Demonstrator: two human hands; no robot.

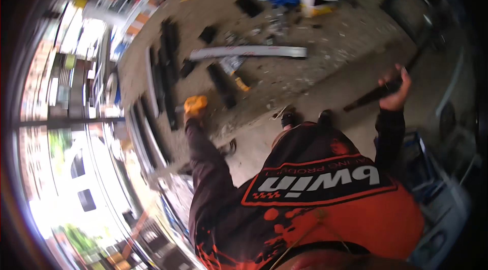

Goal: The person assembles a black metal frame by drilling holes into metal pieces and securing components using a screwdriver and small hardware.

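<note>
Two hands busy: right hand (394, 94) fingers grip dark bar (371, 97).

1 head view, fisheye, looks steeply down own torso (315, 193) to concrete floor (325, 51); edges motion-blurred.

Dark long sleeves, black-and-red jersey (315, 188) with red paint-splatter print and a white-lettered chest patch, orange glove on the left hand (195, 105), dark shoes (290, 116).

You have a dark, narrow bar (373, 95) raised off the ground, tilted, and an orange object (195, 104), too blurred to identify, held low.
</note>
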